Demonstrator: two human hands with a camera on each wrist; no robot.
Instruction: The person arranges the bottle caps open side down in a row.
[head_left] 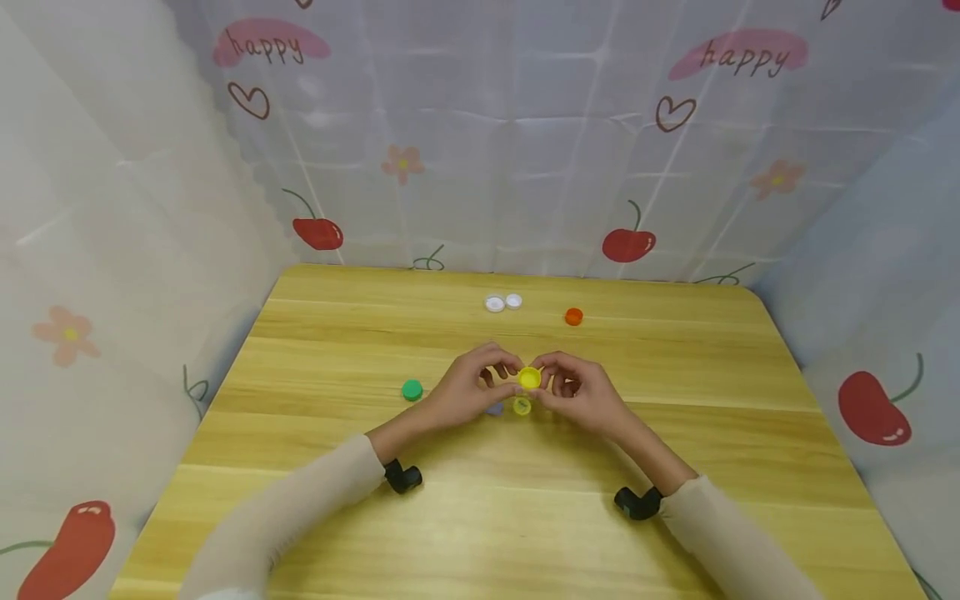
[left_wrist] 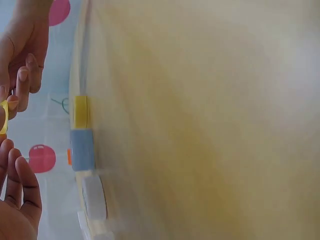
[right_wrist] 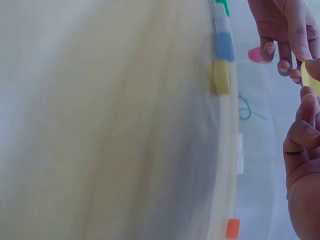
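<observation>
Curtains (head_left: 495, 183), cherry-printed, around a wood-grain table (head_left: 517, 533), my left hand (head_left: 471, 387) and right hand (head_left: 588, 393) pinching what seems a yellow cap (head_left: 529, 379)

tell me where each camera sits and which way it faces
Head: on the head, looking forward and down at the table; left hand, right hand and sleeves show.
Left wrist: on that wrist, picture sideways, looking low across the table toward the curtain; both hands at left edge.
Right wrist: on that wrist, likewise; both hands at right edge.
Both wrist views share the held yellow piece and a blue piece.
</observation>
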